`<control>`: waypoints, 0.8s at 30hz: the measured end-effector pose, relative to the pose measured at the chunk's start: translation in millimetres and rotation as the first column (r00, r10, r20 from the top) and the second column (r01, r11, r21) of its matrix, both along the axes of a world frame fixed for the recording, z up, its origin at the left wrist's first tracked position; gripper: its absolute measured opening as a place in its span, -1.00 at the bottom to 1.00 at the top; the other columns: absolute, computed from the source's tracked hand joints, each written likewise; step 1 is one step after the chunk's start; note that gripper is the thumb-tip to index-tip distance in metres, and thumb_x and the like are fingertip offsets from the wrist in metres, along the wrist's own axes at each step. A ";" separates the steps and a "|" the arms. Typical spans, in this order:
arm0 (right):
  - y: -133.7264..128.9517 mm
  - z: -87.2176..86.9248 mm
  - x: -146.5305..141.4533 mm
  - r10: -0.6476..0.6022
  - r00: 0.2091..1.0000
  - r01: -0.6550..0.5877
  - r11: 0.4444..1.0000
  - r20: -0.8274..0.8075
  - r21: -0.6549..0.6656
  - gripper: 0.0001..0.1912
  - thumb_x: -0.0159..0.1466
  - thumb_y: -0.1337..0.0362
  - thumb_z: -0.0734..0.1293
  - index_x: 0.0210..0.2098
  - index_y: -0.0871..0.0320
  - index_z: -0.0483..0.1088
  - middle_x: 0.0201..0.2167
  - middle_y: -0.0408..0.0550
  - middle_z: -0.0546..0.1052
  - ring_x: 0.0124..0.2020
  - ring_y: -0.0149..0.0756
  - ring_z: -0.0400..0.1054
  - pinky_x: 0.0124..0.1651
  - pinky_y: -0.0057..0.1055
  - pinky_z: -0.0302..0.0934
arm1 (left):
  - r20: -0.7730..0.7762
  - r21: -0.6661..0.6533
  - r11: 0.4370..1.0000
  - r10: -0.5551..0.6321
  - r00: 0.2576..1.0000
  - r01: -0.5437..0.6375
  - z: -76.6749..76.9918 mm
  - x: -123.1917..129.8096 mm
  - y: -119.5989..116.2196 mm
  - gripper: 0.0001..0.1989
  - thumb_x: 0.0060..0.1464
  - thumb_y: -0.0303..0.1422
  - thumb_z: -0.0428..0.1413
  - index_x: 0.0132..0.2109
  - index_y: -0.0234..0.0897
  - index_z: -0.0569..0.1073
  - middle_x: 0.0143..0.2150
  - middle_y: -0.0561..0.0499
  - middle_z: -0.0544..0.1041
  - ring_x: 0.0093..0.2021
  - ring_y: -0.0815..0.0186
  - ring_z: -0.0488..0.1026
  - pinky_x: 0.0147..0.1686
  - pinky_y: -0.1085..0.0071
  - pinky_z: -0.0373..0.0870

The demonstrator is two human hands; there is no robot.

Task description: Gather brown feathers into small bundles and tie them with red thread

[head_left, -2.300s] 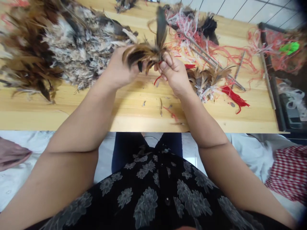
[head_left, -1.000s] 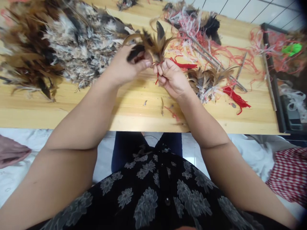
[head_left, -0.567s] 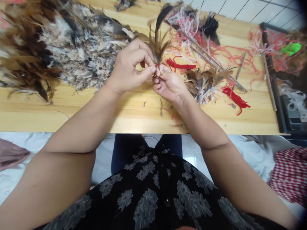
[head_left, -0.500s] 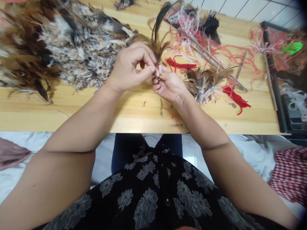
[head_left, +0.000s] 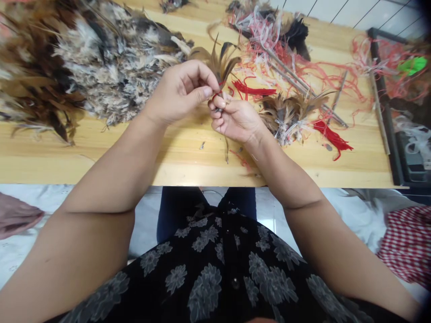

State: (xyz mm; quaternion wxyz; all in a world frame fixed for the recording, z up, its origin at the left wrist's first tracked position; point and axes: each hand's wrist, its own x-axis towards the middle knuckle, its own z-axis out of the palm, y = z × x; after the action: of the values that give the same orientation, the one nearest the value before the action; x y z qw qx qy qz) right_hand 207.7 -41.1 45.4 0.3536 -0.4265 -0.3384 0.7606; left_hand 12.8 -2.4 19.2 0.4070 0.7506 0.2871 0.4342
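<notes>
A small bunch of brown and dark feathers (head_left: 222, 63) fans upward over the table, its base between the fingers of my right hand (head_left: 237, 119). Red yarn (head_left: 220, 85) runs around the lower part of the bunch and curves in a small loop by the right thumb. My left hand (head_left: 185, 92) pinches at this yarn with thumb and index finger, just left of the feathers. The quill ends are mostly hidden behind the right fingers. Cut red yarn strands (head_left: 257, 89) lie just right of the bunch.
Loose brown feathers (head_left: 33, 89) and a pile of greyish feather bundles (head_left: 117, 72) cover the left. On the right are tied feather bunches (head_left: 286, 116), a red yarn bundle (head_left: 333, 137), thin sticks (head_left: 303, 85), tangled pink and white strings (head_left: 262, 33) and a dark-framed tray (head_left: 384, 103).
The feather bunch has turned, so its long dark feather no longer stands up as tall. My left fingers have drawn slightly left and down, and more red yarn shows.
</notes>
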 end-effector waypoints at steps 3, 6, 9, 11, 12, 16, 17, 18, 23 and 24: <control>1.0 -4.3 -0.8 -0.026 0.999 0.025 0.999 0.037 0.037 -0.60 0.62 0.50 0.24 -0.33 0.05 0.12 -0.35 -0.26 0.37 -0.40 -0.50 0.30 -0.30 -0.63 0.22 | -0.065 0.033 0.999 -0.017 0.998 0.019 2.2 -2.9 0.0 -0.40 0.42 0.41 0.37 -0.03 -0.01 0.62 -0.05 -0.07 0.74 -0.11 0.06 0.59 0.02 -0.12 0.60; 1.4 -8.0 0.0 -0.028 0.996 0.018 0.993 0.081 0.117 -0.61 0.65 0.44 0.25 -0.31 0.05 0.10 -0.30 -0.25 0.40 -0.25 -0.52 0.48 -0.17 -0.64 0.32 | -0.112 0.182 0.983 0.003 0.994 0.018 -1.5 -5.5 5.8 -0.51 0.55 0.27 0.30 0.02 -0.05 0.64 -0.03 -0.09 0.72 -0.10 0.10 0.57 -0.02 -0.03 0.56; 2.3 -8.8 2.4 0.034 0.979 -0.079 0.972 0.200 0.222 -0.56 0.63 0.39 0.31 -0.32 0.04 0.04 -0.27 -0.21 0.47 -0.02 -0.46 0.60 -0.02 -0.58 0.43 | -0.173 0.425 0.905 0.095 0.980 -0.013 -8.2 -7.1 14.7 -0.61 0.61 0.13 0.24 0.01 -0.05 0.66 -0.04 -0.08 0.71 -0.11 0.12 0.52 -0.04 0.03 0.51; 3.3 -8.0 3.9 0.061 0.950 -0.151 0.948 0.307 0.280 -0.52 0.61 0.35 0.35 -0.34 0.03 0.01 -0.27 -0.17 0.50 0.07 -0.40 0.63 0.03 -0.53 0.47 | -0.202 0.519 0.854 0.148 0.968 -0.023 -11.2 -8.0 18.9 -0.69 0.62 0.04 0.21 0.02 -0.04 0.67 -0.05 -0.06 0.71 -0.09 0.12 0.53 -0.03 0.06 0.49; 3.8 -7.7 4.5 0.062 0.937 -0.173 0.938 0.345 0.299 -0.52 0.61 0.33 0.36 -0.34 0.03 0.01 -0.27 -0.16 0.52 0.09 -0.38 0.63 0.04 -0.51 0.49 | -0.212 0.544 0.839 0.160 0.964 -0.020 -11.6 -8.5 20.1 -0.72 0.63 -0.01 0.20 0.03 -0.04 0.67 -0.05 -0.05 0.72 -0.08 0.12 0.54 -0.02 0.07 0.49; 5.7 -10.0 6.2 0.072 0.935 -0.195 0.923 0.348 0.332 -0.52 0.58 0.33 0.38 -0.35 0.02 0.03 -0.21 -0.11 0.57 0.10 -0.34 0.64 0.07 -0.45 0.54 | -0.239 0.589 0.808 0.157 0.958 0.015 -7.7 -11.9 21.1 -0.81 0.63 -0.14 0.21 0.04 -0.06 0.67 -0.04 -0.03 0.73 -0.07 0.17 0.57 -0.02 0.13 0.52; 6.1 -11.5 6.4 0.086 0.945 -0.190 0.930 0.315 0.316 -0.53 0.58 0.33 0.38 -0.35 0.02 0.05 -0.20 -0.10 0.58 0.10 -0.35 0.64 0.07 -0.45 0.54 | -0.245 0.594 0.804 0.153 0.957 0.024 -6.0 -13.1 21.5 -0.82 0.63 -0.16 0.21 0.04 -0.07 0.67 -0.04 -0.03 0.73 -0.07 0.19 0.58 -0.02 0.15 0.53; 6.4 -13.3 6.5 0.100 0.961 -0.174 0.943 0.258 0.283 -0.54 0.59 0.34 0.38 -0.35 0.02 0.07 -0.20 -0.10 0.58 0.08 -0.36 0.63 0.06 -0.48 0.54 | -0.255 0.599 0.800 0.147 0.956 0.036 -4.4 -14.4 22.3 -0.82 0.63 -0.17 0.22 0.04 -0.08 0.67 -0.04 -0.02 0.74 -0.07 0.19 0.61 -0.02 0.16 0.55; 8.2 -21.6 6.5 0.088 0.970 -0.098 0.995 -0.227 -0.032 -0.64 0.65 0.43 0.25 -0.31 0.04 0.22 -0.30 -0.19 0.58 -0.17 -0.44 0.62 -0.17 -0.59 0.47 | -0.265 0.631 0.768 0.082 0.961 0.109 0.9 -19.8 29.0 -0.67 0.60 -0.03 0.22 0.03 -0.17 0.72 -0.10 0.00 0.71 -0.06 0.12 0.75 -0.08 0.15 0.65; 8.7 -22.5 6.7 0.083 0.956 -0.110 0.991 -0.282 -0.080 -0.64 0.66 0.44 0.23 -0.30 0.05 0.24 -0.30 -0.20 0.60 -0.22 -0.44 0.60 -0.20 -0.59 0.46 | -0.257 0.632 0.768 0.076 0.964 0.108 1.4 -20.4 29.8 -0.68 0.60 -0.04 0.23 0.02 -0.16 0.73 -0.12 0.00 0.71 -0.08 0.12 0.76 -0.09 0.17 0.66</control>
State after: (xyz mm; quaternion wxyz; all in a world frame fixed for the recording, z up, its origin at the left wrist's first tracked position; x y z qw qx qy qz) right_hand 214.4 -32.4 22.8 0.3393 -0.3148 -0.2695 0.8445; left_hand -7.6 27.3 20.6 0.0879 0.8980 0.1677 0.3971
